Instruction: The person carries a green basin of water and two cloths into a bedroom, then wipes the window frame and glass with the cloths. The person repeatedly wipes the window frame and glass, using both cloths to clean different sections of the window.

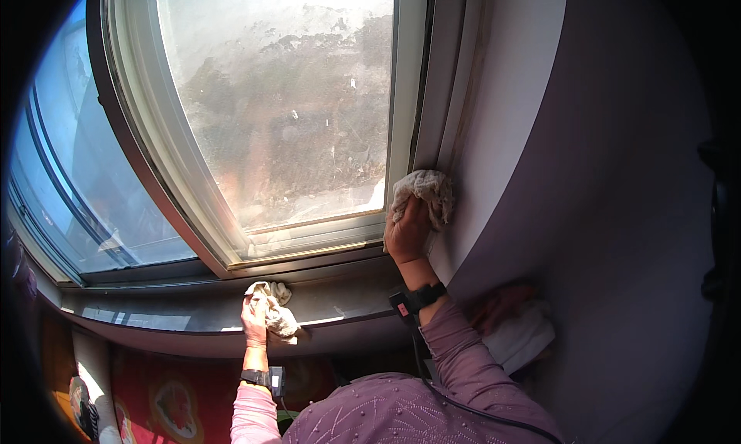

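My right hand (408, 230) grips a bunched, greyish cloth (428, 188) against the lower right corner of the window frame (405, 97), beside the wall. Lower and to the left, my left hand (255, 322) holds a second crumpled, pale cloth (275, 314) at the front edge of the dark windowsill (347, 296). Sunlight falls on the left hand and its cloth. The window pane (289, 114) between the frame's sides bears smudges and small white specks. Some of the fingers are hidden by the cloths.
A blue-tinted window section (104, 183) lies to the left behind a dark upright. The wall (579, 154) closes off the right side. Below the sill are a red patterned textile (150, 386) and, at right, a white item (521, 340). Cables run from bands on both wrists.
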Demonstrator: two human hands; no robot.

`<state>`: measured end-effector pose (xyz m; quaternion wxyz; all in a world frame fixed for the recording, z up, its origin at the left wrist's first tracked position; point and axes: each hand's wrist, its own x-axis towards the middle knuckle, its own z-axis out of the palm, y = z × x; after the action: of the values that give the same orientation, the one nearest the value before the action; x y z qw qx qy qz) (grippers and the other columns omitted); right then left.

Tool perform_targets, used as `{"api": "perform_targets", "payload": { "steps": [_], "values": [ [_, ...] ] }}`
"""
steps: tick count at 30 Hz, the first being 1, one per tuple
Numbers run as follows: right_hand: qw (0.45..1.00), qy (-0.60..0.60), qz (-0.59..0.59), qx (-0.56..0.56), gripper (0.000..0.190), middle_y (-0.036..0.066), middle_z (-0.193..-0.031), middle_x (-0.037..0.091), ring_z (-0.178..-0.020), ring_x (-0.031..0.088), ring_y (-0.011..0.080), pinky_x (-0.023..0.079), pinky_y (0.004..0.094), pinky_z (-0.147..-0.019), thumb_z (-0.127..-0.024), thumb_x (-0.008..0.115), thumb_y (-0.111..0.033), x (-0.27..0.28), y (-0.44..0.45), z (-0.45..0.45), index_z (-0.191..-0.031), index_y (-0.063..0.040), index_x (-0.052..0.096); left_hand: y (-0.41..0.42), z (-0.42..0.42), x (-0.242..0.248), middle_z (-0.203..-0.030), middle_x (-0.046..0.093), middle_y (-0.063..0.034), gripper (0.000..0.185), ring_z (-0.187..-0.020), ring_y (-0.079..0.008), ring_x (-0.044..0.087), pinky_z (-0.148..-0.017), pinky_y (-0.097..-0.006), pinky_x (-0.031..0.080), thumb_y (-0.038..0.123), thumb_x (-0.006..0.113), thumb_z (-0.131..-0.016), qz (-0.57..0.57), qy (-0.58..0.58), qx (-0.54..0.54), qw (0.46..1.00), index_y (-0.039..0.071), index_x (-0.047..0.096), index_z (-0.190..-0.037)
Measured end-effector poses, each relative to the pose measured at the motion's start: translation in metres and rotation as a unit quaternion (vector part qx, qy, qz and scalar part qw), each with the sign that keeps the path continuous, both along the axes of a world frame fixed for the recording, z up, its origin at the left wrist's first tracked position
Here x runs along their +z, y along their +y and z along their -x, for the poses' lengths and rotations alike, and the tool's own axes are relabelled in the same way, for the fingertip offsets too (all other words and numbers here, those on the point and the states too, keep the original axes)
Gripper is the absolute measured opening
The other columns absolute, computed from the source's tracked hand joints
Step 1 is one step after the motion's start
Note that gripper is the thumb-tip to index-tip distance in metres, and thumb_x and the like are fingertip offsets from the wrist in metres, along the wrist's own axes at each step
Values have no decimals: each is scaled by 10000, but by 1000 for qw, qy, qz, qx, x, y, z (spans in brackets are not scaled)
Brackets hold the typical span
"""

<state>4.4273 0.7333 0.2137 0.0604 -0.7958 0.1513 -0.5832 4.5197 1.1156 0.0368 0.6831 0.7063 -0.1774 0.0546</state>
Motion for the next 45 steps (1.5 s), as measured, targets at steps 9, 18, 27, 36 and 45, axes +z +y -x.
{"api": "perform_targets", "payload": {
  "steps": [9, 18, 27, 36, 45],
  "values": [
    [992, 30, -103, 61, 667, 337, -1426, 419, -1330, 400, 525, 323, 555, -1126, -911, 665, -93, -110, 26, 25, -1484, 35, 349, -2, 4, 5, -1117, 695, -101, 362, -989, -174, 663, -875, -311, 538, 194, 649, -973, -2, 1, 9, 1000, -15, 592, -1263],
    [996, -39, 34, 77, 652, 309, -1441, 437, -1353, 400, 496, 299, 517, -1161, -902, 631, -93, 21, -11, -7, -1495, 11, 380, -3, 2, 0, -1064, 705, -86, 347, -963, -175, 665, -866, -320, 535, 195, 680, -956, 4, 33, 21, 999, -12, 613, -1226],
    [959, 185, 105, 188, 522, 189, -1406, 554, -1300, 514, 414, 400, 544, -1080, -891, 664, -173, -109, 34, 3, -1403, -143, 570, -6, 13, 18, -1067, 701, -77, 330, -968, -139, 652, -872, -294, 530, 171, 668, -951, 16, 40, 12, 999, -19, 610, -1215],
    [758, 364, -129, 526, 334, 111, -1164, 673, -1065, 626, 301, 495, 407, -916, -957, 612, -271, -79, 151, -74, -1252, -118, 639, -7, 14, 16, -985, 711, -140, 289, -899, -197, 668, -830, -326, 524, 131, 646, -928, -32, -16, 50, 998, -19, 615, -1173],
    [721, 380, -71, 575, 254, 129, -975, 670, -913, 651, 348, 522, 435, -785, -960, 579, -296, -31, 256, -126, -1146, -132, 632, -1, 7, 2, -1135, 674, -102, 393, -1041, -153, 607, -926, -307, 482, 187, 652, -971, 17, 81, 42, 996, -18, 556, -1292]
  ]
}}
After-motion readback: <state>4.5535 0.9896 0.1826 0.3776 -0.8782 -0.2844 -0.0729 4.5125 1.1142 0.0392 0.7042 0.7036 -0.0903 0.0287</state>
